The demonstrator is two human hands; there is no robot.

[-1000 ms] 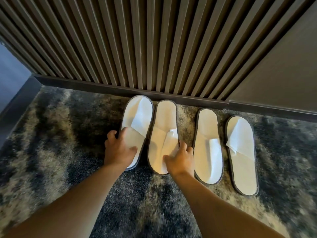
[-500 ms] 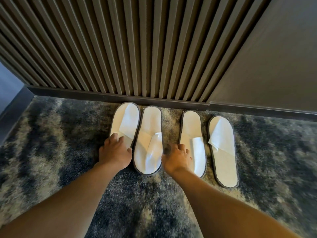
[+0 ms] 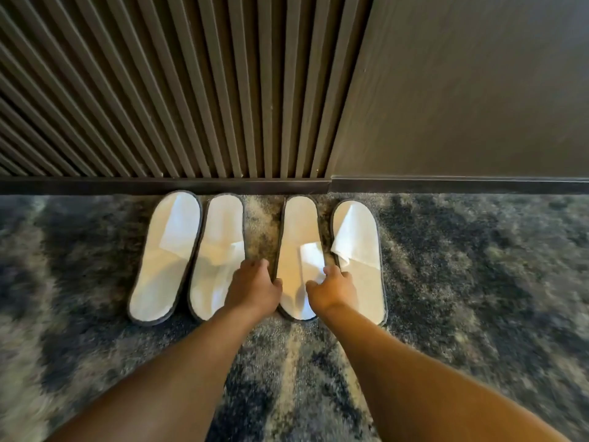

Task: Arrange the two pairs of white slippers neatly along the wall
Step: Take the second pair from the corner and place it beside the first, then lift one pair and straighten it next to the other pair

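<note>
Four flat white slippers with dark rims lie side by side on the carpet, their far ends at the baseboard. The left pair is the first slipper [image 3: 165,256] and the second slipper [image 3: 220,228], tilted slightly and touching. The right pair is the third slipper [image 3: 298,224] and the fourth slipper [image 3: 360,244]. My left hand [image 3: 255,290] grips the third slipper's left rim, thumb on its sole. My right hand [image 3: 331,290] holds its right rim, fingers tucked between the third and fourth slippers.
A dark baseboard [image 3: 159,186] runs along a slatted wood wall [image 3: 191,90], which meets a plain dark panel [image 3: 462,90] on the right. Mottled grey and cream carpet [image 3: 478,266] stretches to both sides of the slippers.
Both hands left the left pair and moved right onto the third slipper. The view shifted right, and the row now sits square to the baseboard.
</note>
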